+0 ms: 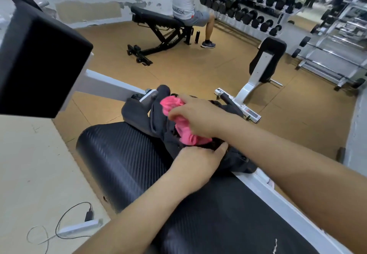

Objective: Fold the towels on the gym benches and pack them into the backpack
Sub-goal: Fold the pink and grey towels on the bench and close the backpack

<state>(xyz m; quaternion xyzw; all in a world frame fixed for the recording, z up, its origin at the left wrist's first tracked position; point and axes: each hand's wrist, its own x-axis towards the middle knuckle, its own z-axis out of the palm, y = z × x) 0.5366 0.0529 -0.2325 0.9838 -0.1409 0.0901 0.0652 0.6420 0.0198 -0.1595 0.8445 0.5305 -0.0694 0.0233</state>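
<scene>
At the far end of the black bench, toward twelve o'clock: clutching the bunched pink towel with the right hand, half inside the open mouth of the dark backpack. At six o'clock of the towel, gripping the backpack rim with the left hand.

Pink towel (bunched) half inside open dark backpack on bench.

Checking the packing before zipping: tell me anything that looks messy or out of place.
The pink towel looks bunched and crumpled rather than neatly folded, and much of it sticks out of the backpack. The right hand grips it; the left hand holds the backpack's edge. Nothing else stands out.
</scene>
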